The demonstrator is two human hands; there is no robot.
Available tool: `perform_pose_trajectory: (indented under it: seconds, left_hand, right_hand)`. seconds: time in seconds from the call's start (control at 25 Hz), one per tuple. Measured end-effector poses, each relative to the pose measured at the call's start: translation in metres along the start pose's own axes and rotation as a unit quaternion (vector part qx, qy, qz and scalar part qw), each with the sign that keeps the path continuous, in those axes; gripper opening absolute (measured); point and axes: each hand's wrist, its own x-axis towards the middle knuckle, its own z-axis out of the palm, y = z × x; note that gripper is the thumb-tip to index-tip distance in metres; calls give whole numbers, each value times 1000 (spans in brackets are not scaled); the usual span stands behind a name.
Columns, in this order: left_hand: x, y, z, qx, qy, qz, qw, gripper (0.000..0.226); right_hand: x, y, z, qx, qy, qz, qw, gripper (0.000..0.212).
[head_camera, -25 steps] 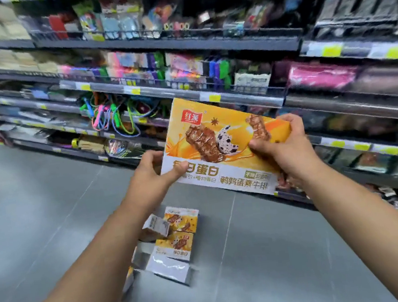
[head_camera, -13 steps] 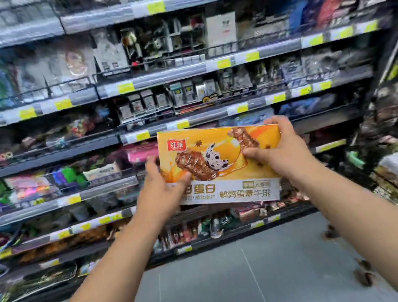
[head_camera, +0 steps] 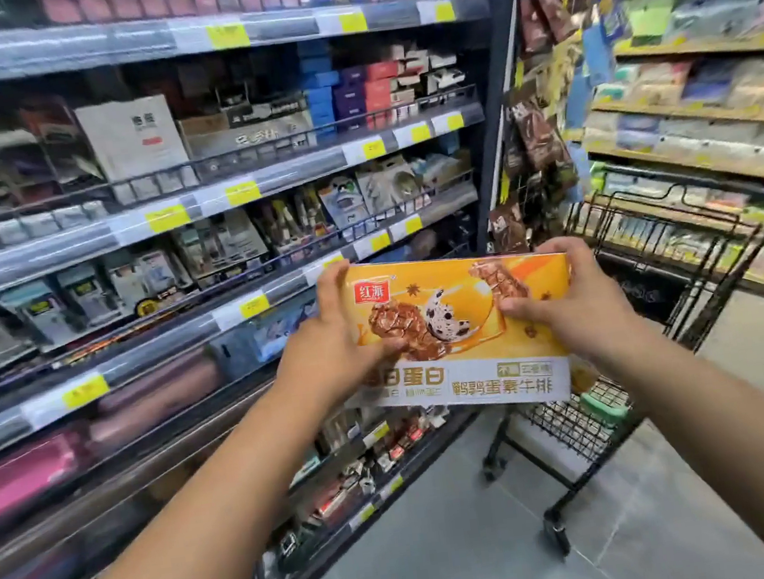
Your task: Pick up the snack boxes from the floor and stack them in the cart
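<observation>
Head: snack box [head_camera: 446, 281] crosswise (seemingly level).

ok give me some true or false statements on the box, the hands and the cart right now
1. The left hand and the right hand both grip the snack box. True.
2. The snack box lies in the cart. False: it is held up in the air, in front of the cart.
3. The snack box has its printed face toward the camera. True.
4. The cart stands at the left edge of the view. False: it stands on the right, beyond the right hand.
</observation>
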Motion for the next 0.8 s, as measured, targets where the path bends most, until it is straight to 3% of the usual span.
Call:
perform_pose_trajectory:
  seconds: [0.2,0.4,0.56,0.8]
  left_hand:
    - [121,24,59,-20,-68,76,995,95]
    - [220,74,154,-23,-146,146,978,94]
    - [266,109,236,1,-176,167,970,96]
    - [334,146,348,-9,-234,121,965,96]
  right_hand:
    - [77,32,-13,6,76,70,995,64]
    - [143,102,-47,-63,156,139,976,65]
    - [188,161,-76,-62,153,178,970,66]
    - [279,248,-110,-72,139,223,962,68]
